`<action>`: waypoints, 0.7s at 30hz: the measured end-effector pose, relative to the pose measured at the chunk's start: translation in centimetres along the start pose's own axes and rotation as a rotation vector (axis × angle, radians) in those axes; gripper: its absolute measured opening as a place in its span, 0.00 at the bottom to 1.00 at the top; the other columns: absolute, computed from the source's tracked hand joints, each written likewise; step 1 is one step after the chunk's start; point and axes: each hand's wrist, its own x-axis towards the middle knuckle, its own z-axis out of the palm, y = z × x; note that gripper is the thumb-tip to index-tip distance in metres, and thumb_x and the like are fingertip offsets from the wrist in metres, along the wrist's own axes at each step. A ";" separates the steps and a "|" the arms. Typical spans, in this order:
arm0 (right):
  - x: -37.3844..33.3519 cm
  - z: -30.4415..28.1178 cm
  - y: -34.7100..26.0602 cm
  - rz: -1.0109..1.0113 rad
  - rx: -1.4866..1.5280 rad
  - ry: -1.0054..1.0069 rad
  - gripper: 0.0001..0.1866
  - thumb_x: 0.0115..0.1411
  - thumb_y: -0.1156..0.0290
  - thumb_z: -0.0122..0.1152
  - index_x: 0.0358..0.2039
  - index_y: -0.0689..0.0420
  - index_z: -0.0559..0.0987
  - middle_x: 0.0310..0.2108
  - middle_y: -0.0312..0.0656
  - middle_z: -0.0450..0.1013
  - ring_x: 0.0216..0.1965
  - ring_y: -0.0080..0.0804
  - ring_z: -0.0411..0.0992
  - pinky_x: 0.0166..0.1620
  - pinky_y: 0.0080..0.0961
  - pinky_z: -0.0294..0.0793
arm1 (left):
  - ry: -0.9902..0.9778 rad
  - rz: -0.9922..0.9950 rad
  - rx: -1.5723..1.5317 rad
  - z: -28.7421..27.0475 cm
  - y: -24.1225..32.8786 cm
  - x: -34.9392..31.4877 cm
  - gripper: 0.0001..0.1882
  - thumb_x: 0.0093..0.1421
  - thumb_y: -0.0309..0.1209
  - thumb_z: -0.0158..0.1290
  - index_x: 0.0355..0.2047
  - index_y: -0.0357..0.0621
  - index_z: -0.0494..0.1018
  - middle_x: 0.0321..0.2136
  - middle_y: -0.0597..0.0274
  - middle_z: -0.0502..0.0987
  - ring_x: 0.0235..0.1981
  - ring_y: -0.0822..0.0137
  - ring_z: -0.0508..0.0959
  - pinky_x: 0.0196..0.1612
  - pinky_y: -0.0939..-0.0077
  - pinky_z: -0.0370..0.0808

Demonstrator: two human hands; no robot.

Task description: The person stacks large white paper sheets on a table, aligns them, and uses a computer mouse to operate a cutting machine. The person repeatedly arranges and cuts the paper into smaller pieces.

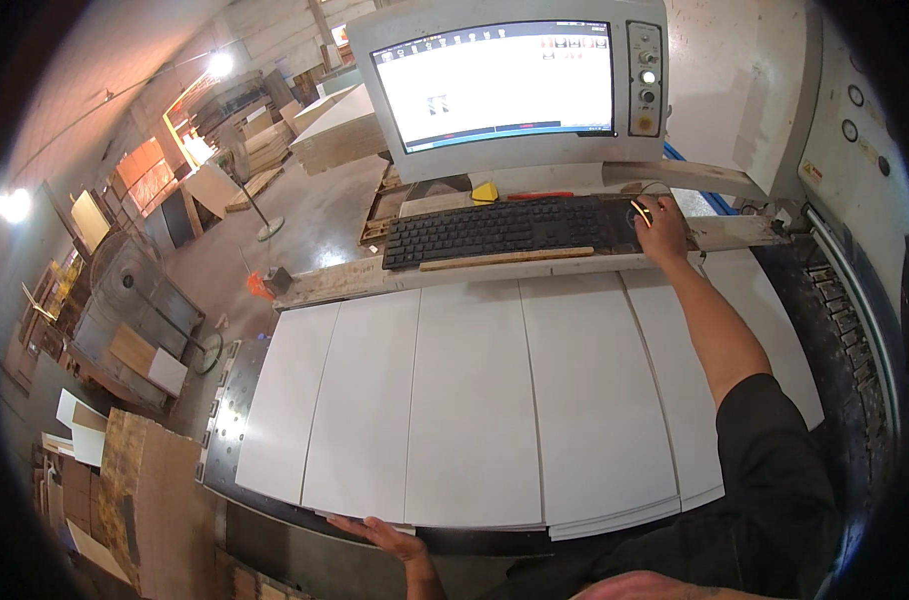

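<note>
My right hand (662, 232) reaches forward to the right end of the shelf under the monitor. Its fingers curl over a dark computer mouse (634, 215), which is mostly covered. Left of it lies a black keyboard (495, 228). My left hand (383, 537) is at the near edge of the white panels (472, 400), fingers stretched out and touching or almost touching that edge. The panels lie side by side in several stacks across the machine bed. Above the keyboard, a lit monitor (495, 85) shows a mostly white window with a toolbar.
A wooden strip (507, 259) runs along the keyboard's front. A yellow object (486, 192) and a red one (540, 196) sit behind it. Control knobs (647, 75) flank the screen. Machine housing rises at right. Standing fans (130, 280) and board stacks (340, 130) occupy the left.
</note>
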 end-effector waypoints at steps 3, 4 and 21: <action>0.1 -0.3 -0.3 0.035 -0.031 -0.053 0.26 0.66 0.60 0.67 0.64 0.43 0.77 0.66 0.52 0.65 0.65 0.54 0.70 0.63 0.47 0.75 | 0.002 0.010 0.000 0.1 -0.3 -0.1 0.43 0.80 0.52 0.33 0.79 0.32 0.33 0.79 0.37 0.32 0.80 0.43 0.40 0.78 0.46 0.44; 0.0 -0.3 -0.4 0.043 -0.051 -0.054 0.27 0.66 0.59 0.67 0.65 0.43 0.76 0.67 0.51 0.64 0.66 0.54 0.69 0.64 0.47 0.75 | 0.001 -0.005 -0.021 0.1 -0.4 -0.2 0.43 0.80 0.52 0.33 0.79 0.32 0.33 0.79 0.37 0.31 0.80 0.43 0.40 0.78 0.46 0.44; -0.1 0.3 0.1 -0.022 0.001 0.004 0.26 0.67 0.60 0.65 0.66 0.42 0.75 0.70 0.55 0.61 0.66 0.59 0.69 0.63 0.48 0.75 | 0.006 0.002 -0.022 0.2 0.5 -0.2 0.41 0.80 0.50 0.32 0.78 0.31 0.35 0.79 0.36 0.32 0.80 0.43 0.40 0.79 0.46 0.43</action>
